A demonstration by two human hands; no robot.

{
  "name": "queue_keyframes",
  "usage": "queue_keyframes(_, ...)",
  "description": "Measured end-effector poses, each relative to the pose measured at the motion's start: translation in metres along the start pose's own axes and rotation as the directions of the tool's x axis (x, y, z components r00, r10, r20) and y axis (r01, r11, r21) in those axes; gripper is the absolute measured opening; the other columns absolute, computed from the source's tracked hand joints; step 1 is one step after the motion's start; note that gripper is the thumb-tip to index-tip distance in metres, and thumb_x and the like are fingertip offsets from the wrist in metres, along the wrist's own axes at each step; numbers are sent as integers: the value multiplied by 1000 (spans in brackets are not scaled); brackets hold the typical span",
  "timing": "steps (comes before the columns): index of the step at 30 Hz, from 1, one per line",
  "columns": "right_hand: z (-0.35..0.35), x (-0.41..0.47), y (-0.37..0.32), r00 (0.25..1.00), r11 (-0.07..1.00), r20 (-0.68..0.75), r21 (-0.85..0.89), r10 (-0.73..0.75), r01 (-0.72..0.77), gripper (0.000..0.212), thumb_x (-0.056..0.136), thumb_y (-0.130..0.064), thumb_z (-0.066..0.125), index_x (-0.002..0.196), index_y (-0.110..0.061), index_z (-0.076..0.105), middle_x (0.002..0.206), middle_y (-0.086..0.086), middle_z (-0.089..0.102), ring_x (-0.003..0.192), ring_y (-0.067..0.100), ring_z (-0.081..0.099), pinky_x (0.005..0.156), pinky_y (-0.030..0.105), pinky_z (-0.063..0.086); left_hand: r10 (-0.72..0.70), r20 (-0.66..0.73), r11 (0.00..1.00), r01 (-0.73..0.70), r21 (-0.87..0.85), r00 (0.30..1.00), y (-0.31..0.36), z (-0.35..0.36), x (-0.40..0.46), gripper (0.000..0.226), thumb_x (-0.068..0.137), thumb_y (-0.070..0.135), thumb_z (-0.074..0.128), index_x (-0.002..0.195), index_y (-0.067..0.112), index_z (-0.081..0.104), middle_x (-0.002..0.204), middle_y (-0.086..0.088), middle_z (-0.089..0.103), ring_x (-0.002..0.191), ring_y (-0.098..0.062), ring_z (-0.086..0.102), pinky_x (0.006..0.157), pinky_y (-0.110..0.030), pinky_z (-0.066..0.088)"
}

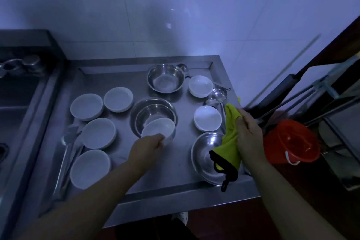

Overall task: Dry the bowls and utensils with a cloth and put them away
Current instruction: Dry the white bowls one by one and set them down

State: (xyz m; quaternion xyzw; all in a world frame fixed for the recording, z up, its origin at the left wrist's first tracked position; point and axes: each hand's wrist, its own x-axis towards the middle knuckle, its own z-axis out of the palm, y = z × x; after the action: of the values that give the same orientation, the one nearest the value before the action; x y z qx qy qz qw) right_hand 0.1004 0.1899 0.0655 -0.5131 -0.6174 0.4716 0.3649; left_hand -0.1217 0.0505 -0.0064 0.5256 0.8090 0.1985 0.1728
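Note:
My left hand (148,147) grips the near rim of a white bowl (158,128), tilted over the edge of a steel bowl (153,115) in the middle of the steel counter (175,163). My right hand (248,134) holds a lime-green cloth (229,142) with black trim, which hangs over a steel bowl (206,158) at the front right. Several white bowls sit at the left (98,132) and two at the right (207,118). Another steel bowl (165,78) stands at the back. Steel ladles (219,93) lie by the right edge and spoons (67,146) at the left.
A sink (17,91) lies to the left of the counter. To the right, a rack (311,103) holds an orange plastic container (292,142). White tiled wall (175,15) rises behind the counter.

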Motion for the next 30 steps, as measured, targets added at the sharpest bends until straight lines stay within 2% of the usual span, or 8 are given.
queue_keyframes(6,5,22,22,1000,1000,3,10,-24,24,31,96,-6,45,112,-24,64,105,0,67,101,22,62,92,46,51,78,212,931,-148,335,974,7,48,27,20,85,21,49,102,25,59,96,-5,65,92,-26,60,70,-33,43)
queue_keyframes(9,4,33,27,1000,998,19,57,18,-19,34,97,-3,44,109,-28,63,108,0,66,103,20,61,96,48,48,112,240,920,-192,340,964,16,54,38,15,77,18,61,91,21,64,83,-8,66,79,-28,63,61,-31,45)
queue_keyframes(13,2,44,30,997,990,15,117,74,-76,42,98,-6,44,100,-44,63,107,-6,67,108,29,61,94,55,48,201,245,872,-287,396,948,25,62,47,35,29,19,89,53,22,63,45,3,54,40,-17,54,34,-17,36)
queue_keyframes(21,-5,57,31,992,978,0,165,128,-126,43,98,-7,45,97,-45,66,107,-2,67,105,38,61,88,63,48,280,248,852,-359,381,927,27,68,55,43,22,22,93,60,23,72,47,4,59,40,-16,59,33,-19,44)
queue_keyframes(23,-8,61,29,992,980,7,156,123,-123,43,98,-7,45,99,-45,65,110,1,67,107,38,60,90,62,47,260,266,852,-350,389,928,30,65,60,45,35,30,91,76,25,75,56,2,65,50,-16,63,40,-20,48)
queue_keyframes(26,-14,69,27,995,982,2,162,96,-95,41,98,-5,44,100,-41,64,105,2,68,92,18,66,79,43,57,186,271,919,-265,292,944,35,61,77,38,85,35,57,121,26,60,105,-5,69,97,-24,62,81,-31,48)
queue_keyframes(28,-18,75,26,995,976,-4,195,103,-101,44,98,-3,44,95,-40,66,88,-13,71,70,1,64,56,24,55,172,165,966,-199,164,971,43,61,99,35,90,29,50,125,24,58,115,-3,65,108,-25,58,92,-33,42)
queue_keyframes(30,-22,81,28,992,970,2,209,124,-122,48,98,-3,44,91,-43,69,84,-20,70,69,1,64,55,23,54,154,100,980,-165,109,983,58,65,129,36,91,22,52,127,18,57,119,-6,63,111,-26,55,95,-34,38)
